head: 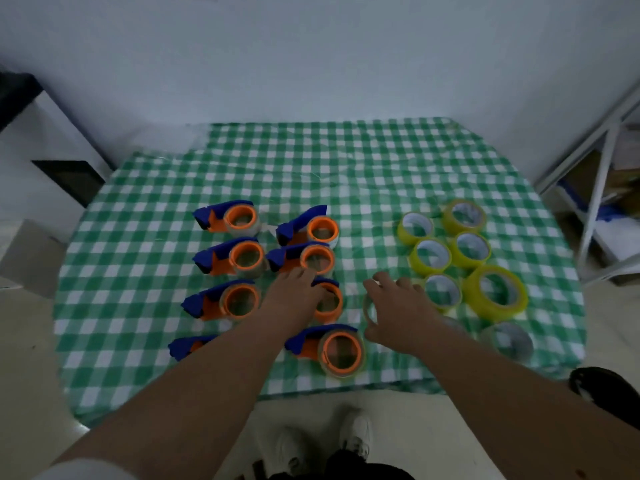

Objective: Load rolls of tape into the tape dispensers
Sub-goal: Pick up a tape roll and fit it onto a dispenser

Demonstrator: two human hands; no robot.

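Observation:
Several blue and orange tape dispensers lie in two columns on the left half of the table. My left hand (294,294) grips one of them, the tape dispenser (330,303) in the right column, covering its blue handle. Just right of it, my right hand (398,313) holds a clear roll of tape (367,308) upright between thumb and fingers, a little apart from that dispenser's orange hub. The nearest dispenser (337,351) carries a clear roll. Several yellow rolls (431,256) and a large yellow roll (496,293) lie on the right.
A green and white checked cloth (346,168) covers the table. One clear roll (507,341) lies near the front right edge. A metal shelf (602,174) stands at the right and a white cabinet (41,140) at the left. My shoes (356,434) show below the table edge.

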